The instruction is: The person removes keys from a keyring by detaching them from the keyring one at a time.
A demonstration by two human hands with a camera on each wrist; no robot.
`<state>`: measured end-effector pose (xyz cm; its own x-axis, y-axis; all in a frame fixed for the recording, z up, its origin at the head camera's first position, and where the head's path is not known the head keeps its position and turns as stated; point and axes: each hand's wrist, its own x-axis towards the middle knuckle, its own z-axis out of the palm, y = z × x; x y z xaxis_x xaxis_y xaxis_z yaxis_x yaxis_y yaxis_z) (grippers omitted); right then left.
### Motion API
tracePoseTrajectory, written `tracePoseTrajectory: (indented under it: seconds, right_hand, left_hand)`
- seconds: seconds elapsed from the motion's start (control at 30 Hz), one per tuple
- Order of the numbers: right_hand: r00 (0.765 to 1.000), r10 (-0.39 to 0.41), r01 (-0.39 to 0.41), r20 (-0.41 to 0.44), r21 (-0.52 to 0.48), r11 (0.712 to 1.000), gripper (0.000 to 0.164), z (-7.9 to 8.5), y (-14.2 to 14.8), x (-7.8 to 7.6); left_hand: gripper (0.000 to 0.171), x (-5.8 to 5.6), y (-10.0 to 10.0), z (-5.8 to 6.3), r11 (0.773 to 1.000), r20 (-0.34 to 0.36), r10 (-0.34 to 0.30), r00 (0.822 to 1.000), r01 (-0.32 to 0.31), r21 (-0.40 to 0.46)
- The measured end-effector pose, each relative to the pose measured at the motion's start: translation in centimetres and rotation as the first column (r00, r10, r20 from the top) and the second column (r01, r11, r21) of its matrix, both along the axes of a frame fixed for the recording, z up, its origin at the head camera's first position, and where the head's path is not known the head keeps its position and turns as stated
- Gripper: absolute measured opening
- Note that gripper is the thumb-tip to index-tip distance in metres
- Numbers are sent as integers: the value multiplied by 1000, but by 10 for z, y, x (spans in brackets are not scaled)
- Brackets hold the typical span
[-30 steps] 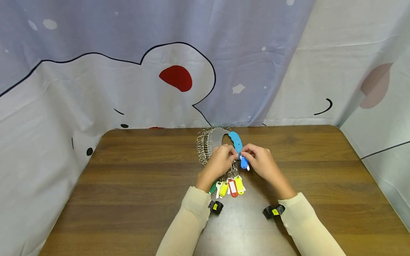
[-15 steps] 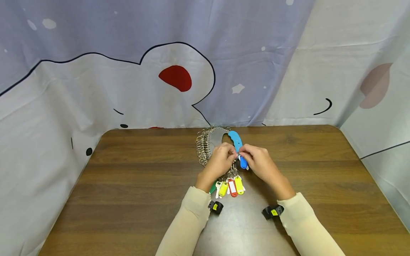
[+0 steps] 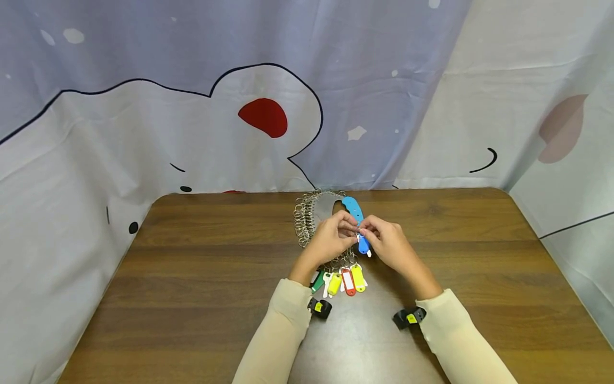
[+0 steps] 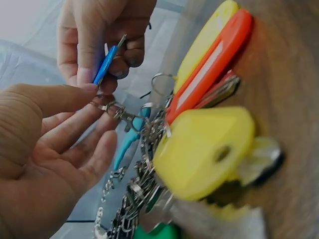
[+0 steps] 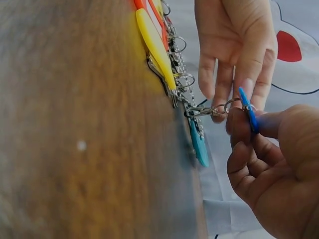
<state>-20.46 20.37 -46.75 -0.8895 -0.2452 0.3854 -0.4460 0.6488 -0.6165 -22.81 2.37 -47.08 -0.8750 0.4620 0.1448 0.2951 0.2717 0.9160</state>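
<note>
At the table's far middle lies a grey curved key holder plate (image 3: 324, 207) with a light-blue grip (image 3: 352, 208) and many metal snap hooks along its rim. My right hand (image 3: 389, 242) pinches a blue key tag (image 5: 250, 113) between thumb and fingers, a key behind it. My left hand (image 3: 330, 237) pinches the tag's small key ring (image 5: 232, 102) between thumb and fingertips, its other fingers spread. This ring joins a snap hook (image 4: 128, 117) coming from the holder. The fingertips of both hands meet at the ring, partly hiding it.
Yellow (image 3: 358, 278), red (image 3: 348, 282) and green (image 3: 317, 281) key tags with keys hang from the holder toward the near side, beside and under the left wrist. Bare hooks line its left rim. A printed curtain (image 3: 364, 96) stands behind the wooden table (image 3: 201, 298).
My left hand has opened its grip somewhat, thumb and fingers now farther apart, and its wrist has shifted slightly left. The blue tag has turned a little; the right hand has barely moved.
</note>
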Motion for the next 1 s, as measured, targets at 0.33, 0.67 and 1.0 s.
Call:
tracePoseTrajectory:
  seconds: [0.33, 0.67, 1.0]
  right_hand:
    - [1000, 7, -6, 29, -42, 999, 3, -5, 3, -3]
    - [997, 63, -63, -32, -10, 998, 7, -2, 5, -1]
    - [988, 128, -128, -90, 9, 992, 8, 1, 4, -2]
  left_hand:
    - [21, -2, 1, -3, 992, -67, -17, 998, 9, -123]
    - [19, -1, -1, -3, 991, -94, -18, 995, 6, -131]
    - [19, -3, -1, -4, 989, -116, -34, 993, 17, -146]
